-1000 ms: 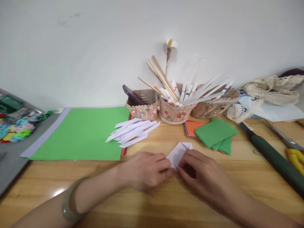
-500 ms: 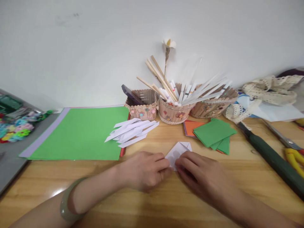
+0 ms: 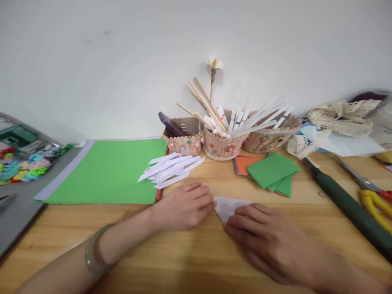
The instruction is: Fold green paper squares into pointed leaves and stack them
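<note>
A small folded piece of white paper (image 3: 228, 206) lies between my two hands near the middle of the wooden table. It now shows as a triangle with a straight upper edge. My left hand (image 3: 190, 206), fingers curled together, pinches its left corner. My right hand (image 3: 260, 228) is closed on the right side, with the fingers covering that part of the paper. Beyond my left hand, a pile of folded white paper strips (image 3: 171, 168) rests partly on a stack of green sheets (image 3: 107, 171).
Behind stand decorated baskets (image 3: 223, 147) with sticks and markers. Small green paper pieces (image 3: 272, 171) lie right of centre. A dark green-handled tool (image 3: 349, 204), yellow-handled scissors (image 3: 373, 204) and lace ribbon (image 3: 339, 116) are at right. Colourful pipe-cleaner shapes (image 3: 27, 167) sit at far left.
The white paper has gone from a many-sided folded shape to a triangle with a straight top edge. My left hand has shifted slightly up and left; the camera view has moved a little.
</note>
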The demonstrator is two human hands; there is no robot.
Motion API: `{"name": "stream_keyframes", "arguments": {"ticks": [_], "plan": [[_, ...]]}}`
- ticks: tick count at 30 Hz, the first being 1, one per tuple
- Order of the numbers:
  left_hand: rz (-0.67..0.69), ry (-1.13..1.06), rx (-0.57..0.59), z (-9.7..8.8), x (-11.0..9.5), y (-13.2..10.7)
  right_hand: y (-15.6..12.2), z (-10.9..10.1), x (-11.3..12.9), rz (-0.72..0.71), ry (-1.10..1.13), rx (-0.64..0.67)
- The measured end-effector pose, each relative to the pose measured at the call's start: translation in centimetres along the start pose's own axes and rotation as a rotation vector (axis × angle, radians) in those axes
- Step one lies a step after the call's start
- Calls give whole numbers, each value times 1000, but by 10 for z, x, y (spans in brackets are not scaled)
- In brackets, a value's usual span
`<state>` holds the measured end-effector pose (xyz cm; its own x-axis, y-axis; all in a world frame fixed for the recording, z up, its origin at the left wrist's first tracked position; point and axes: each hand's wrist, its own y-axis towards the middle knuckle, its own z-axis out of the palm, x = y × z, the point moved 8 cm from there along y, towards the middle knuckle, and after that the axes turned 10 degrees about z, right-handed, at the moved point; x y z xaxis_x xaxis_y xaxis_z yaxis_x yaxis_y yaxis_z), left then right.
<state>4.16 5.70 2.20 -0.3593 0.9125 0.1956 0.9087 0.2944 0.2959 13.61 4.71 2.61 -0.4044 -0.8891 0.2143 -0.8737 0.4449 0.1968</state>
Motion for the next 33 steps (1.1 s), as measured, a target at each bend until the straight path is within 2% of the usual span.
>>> {"name": "stream_keyframes", "arguments": {"ticks": [3, 6, 10, 13, 16, 19, 23, 29, 33], "plan": [[-19, 78, -27, -3, 0, 0, 2, 7, 0, 127, 59, 40], [-7, 27, -96, -7, -5, 0, 5, 12, -2, 205, 59, 44], [-35, -90, -48, 2, -6, -1, 7, 9, -9, 243, 154, 26], [-19, -131, -14, 7, -4, -2, 6, -3, -27, 332, 234, -112], [17, -146, -32, 6, -4, -2, 2, -8, -53, 528, 211, -226], [8, -133, -28, 7, -3, -1, 1, 1, -66, 653, 215, -174], [47, -109, -26, 6, -6, -1, 0, 9, -70, 759, 214, -129], [91, -53, -3, 5, -9, -1, 0, 9, -68, 792, 99, -169], [89, -44, -23, 4, -8, -1, 1, 5, -58, 700, -14, -209]]}}
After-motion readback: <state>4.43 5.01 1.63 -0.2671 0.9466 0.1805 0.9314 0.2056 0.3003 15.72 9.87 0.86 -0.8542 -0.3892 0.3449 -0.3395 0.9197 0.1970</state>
